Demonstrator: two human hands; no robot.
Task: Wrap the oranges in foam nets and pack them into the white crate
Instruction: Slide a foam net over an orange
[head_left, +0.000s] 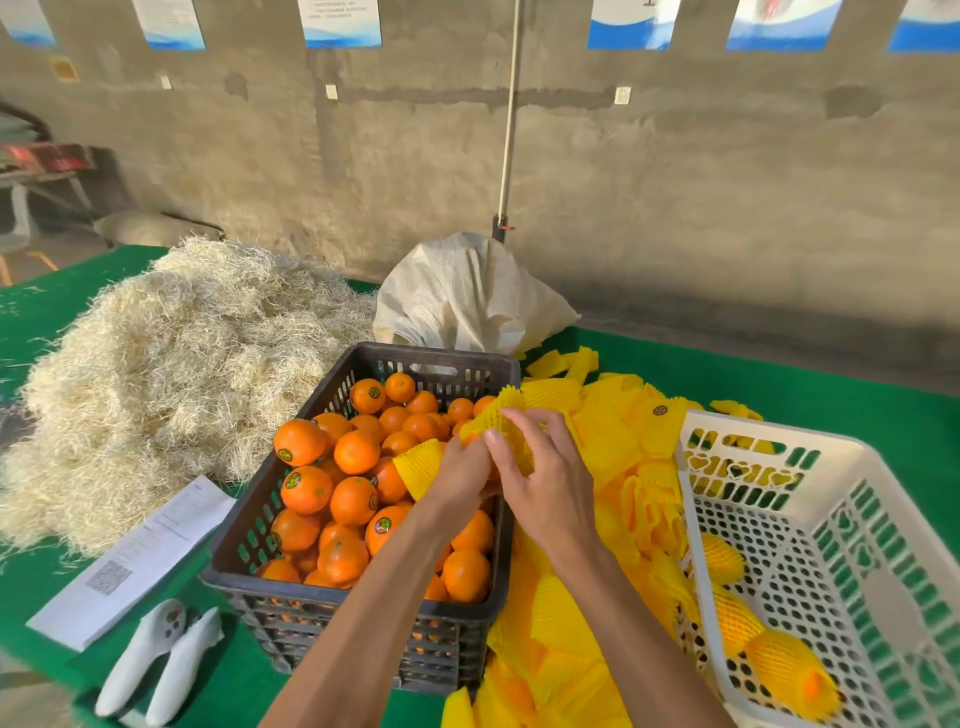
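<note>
While both hands, left hand (460, 470) and right hand (540, 480), pinch a soft, stretchy foam net (488, 421) over the black crate (260, 519) of oranges (353, 501), it should be held at its rim, the white crate (691, 467) waiting beside.

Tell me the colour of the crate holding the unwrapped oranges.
Black, or very dark grey crate; shown in the head view.

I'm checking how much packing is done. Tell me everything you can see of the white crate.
The white crate is perforated plastic, with round holes in its floor and slots and heart cutouts in its walls. It sits upright on the green table at the right, against the pile of yellow foam nets. Three net-wrapped oranges lie along its near-left side. Neither hand touches it.
</note>
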